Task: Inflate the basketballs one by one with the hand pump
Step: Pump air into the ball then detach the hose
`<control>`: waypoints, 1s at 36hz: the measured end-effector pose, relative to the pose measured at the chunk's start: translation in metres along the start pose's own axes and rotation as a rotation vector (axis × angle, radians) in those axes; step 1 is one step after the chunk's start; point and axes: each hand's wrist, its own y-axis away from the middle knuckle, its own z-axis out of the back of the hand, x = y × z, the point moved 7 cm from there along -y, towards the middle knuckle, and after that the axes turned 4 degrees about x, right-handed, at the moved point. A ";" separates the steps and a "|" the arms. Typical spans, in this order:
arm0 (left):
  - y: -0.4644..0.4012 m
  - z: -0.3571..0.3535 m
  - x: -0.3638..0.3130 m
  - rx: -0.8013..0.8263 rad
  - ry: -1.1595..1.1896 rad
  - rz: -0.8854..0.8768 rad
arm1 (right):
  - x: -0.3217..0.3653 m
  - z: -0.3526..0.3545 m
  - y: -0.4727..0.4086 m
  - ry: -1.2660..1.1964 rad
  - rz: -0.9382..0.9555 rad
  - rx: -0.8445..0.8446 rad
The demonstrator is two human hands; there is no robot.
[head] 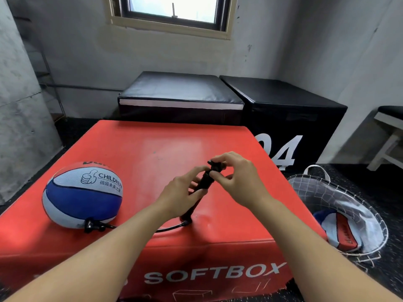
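A red, white and blue basketball marked CHILDREN lies on the left of the red soft box. A black hose runs from its valve fitting to the foot of a black hand pump, which stands tilted on the box. My left hand wraps the pump's barrel. My right hand pinches the pump's handle at the top. A second, flat basketball lies in a mesh basket on the floor to the right.
Two black padded boxes stand behind the red box, one marked 04. A white bench is at the far right. A window sits in the back wall. The floor is dark and speckled.
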 end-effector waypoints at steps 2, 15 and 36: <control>0.000 -0.001 -0.001 0.005 -0.003 0.002 | 0.000 -0.003 0.004 -0.012 -0.006 0.013; 0.001 -0.009 -0.009 0.020 -0.108 -0.043 | 0.001 0.026 0.019 -0.012 -0.009 -0.110; -0.002 -0.008 -0.008 0.031 -0.117 -0.052 | 0.005 0.072 0.007 -0.124 -0.018 -0.339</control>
